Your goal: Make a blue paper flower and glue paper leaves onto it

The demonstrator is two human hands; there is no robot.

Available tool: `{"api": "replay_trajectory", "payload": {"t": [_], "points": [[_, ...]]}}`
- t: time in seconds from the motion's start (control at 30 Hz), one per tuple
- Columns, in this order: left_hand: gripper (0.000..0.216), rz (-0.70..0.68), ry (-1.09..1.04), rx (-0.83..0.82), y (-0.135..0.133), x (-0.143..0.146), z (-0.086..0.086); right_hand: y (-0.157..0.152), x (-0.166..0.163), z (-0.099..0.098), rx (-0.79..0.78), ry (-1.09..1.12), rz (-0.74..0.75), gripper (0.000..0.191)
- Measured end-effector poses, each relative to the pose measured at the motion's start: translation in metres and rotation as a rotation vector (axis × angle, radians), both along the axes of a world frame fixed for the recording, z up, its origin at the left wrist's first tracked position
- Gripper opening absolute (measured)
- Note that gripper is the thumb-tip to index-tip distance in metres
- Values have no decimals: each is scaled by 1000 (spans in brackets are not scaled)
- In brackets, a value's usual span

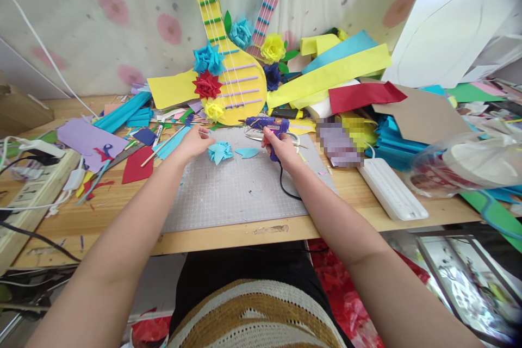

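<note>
My right hand (281,147) is wrapped round the grip of a purple-blue hot glue gun (267,124), its nozzle pointing left and its black cord trailing down over the grey cutting mat (244,196). My left hand (196,141) hovers at the mat's left part, beside a light blue paper flower (221,153). Its fingers are bent in a pinch; whatever sits between them is too small to make out. A loose blue paper petal (247,153) lies right of the flower. Scissors (256,137) lie behind it, partly covered by the glue gun and my right hand.
A yellow paper guitar (244,81) with paper flowers leans at the back. Yellow crepe paper (330,76) and other scraps pile up at the right. A white power strip (393,189) lies right of the mat; another power strip (36,201) with cables is at the left edge.
</note>
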State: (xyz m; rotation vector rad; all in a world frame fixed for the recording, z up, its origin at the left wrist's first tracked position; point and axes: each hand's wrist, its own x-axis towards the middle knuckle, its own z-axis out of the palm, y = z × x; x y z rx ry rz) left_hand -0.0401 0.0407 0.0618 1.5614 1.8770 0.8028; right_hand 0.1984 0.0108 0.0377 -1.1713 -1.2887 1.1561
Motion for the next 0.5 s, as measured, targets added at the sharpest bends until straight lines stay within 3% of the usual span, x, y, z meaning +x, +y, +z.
{"api": "replay_trajectory", "payload": {"t": [0.17, 0.33, 0.5], "points": [[33, 51, -77, -47, 3, 0, 1, 1, 0, -1, -2, 23, -8, 48], [55, -51, 90, -127, 6, -3, -4, 2, 0, -6, -11, -7, 10, 50], [62, -115, 230, -207, 6, 4, -2, 3, -1, -8, -13, 2, 12, 49]]}}
